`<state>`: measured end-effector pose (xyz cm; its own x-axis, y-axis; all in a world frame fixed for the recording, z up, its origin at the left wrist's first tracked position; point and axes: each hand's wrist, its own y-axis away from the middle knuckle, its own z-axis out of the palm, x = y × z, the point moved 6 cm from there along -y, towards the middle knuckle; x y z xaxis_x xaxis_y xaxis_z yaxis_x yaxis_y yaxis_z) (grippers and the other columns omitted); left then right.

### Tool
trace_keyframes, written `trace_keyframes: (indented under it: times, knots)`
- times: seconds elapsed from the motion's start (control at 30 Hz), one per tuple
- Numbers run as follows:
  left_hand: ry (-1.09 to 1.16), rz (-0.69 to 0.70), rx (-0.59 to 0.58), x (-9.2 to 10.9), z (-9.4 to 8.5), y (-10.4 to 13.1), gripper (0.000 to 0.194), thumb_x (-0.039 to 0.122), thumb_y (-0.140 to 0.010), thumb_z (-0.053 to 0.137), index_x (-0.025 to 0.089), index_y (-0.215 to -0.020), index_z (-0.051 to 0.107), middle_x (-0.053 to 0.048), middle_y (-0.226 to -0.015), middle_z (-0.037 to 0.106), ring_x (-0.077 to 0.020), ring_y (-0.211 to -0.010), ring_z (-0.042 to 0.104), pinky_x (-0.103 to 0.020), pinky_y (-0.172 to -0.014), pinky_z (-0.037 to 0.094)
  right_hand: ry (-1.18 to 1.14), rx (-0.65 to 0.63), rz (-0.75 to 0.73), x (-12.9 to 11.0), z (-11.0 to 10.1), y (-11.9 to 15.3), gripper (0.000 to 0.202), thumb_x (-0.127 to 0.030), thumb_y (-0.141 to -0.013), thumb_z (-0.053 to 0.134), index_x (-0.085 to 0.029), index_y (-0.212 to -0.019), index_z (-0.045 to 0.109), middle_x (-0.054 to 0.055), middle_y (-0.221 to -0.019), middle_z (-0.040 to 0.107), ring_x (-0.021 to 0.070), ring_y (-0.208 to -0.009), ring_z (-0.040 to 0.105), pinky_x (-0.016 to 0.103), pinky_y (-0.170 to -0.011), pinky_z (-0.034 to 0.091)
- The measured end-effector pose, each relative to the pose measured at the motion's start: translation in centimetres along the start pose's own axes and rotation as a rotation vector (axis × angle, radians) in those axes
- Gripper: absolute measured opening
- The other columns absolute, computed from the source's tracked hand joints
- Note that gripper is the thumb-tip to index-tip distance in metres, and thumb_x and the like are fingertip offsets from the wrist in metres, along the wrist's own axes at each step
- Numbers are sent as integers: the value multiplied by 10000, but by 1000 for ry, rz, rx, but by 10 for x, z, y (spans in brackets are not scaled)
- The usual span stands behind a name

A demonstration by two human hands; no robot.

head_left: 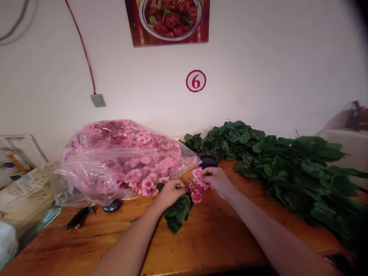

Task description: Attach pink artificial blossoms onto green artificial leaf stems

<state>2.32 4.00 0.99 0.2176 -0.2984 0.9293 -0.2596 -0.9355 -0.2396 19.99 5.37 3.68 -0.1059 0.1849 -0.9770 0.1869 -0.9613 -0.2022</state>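
Note:
My left hand [171, 191] is closed round the stem of a leafy sprig, just above its green leaves [178, 211]. Pink blossoms [196, 192] stand out to the right of it, between my two hands. My right hand [217, 180] pinches a pink flower [199, 176] at the upper right of these blossoms. The stem itself is mostly hidden by my left fingers. Behind and left of my left hand, more pink flowers [148, 188] stick out from under a clear plastic bag [115, 161] full of pink flowers.
Green leaf bunches [293, 165] cover the table's right side and back. A dark blue container [209, 160] stands behind my right hand. A black folding tool [77, 217] and a dark rounded object [112, 206] lie at the left of the wooden table [212, 237]. Cardboard [27, 191] is farther left.

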Motion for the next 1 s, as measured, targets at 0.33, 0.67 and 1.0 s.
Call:
trace_keyframes:
  times: [0.33,0.67,1.0]
  knots:
    - [16,-20,6,3,0,2,208,277,-643,670,144,-586,521,49,-525,463,-69,-480,394,-198,-492,280,-29,40,11,-1,-4,-1,263,-342,-556,754,-135,-690,665,19,-524,615,96,-417,481,223,-409,354]
    - [7,-1,10,3,0,1,202,278,-649,667,139,-590,532,43,-532,470,-69,-487,396,-198,-500,284,-27,14,6,6,-2,-2,252,-337,-567,754,-137,-680,651,10,-539,604,101,-455,498,230,-447,396]
    - [28,-22,3,0,0,0,239,309,-649,686,143,-596,523,50,-509,450,-63,-471,366,-196,-482,252,-38,62,18,0,-8,-2,264,-340,-526,763,-146,-672,661,32,-562,628,126,-493,534,251,-481,422]
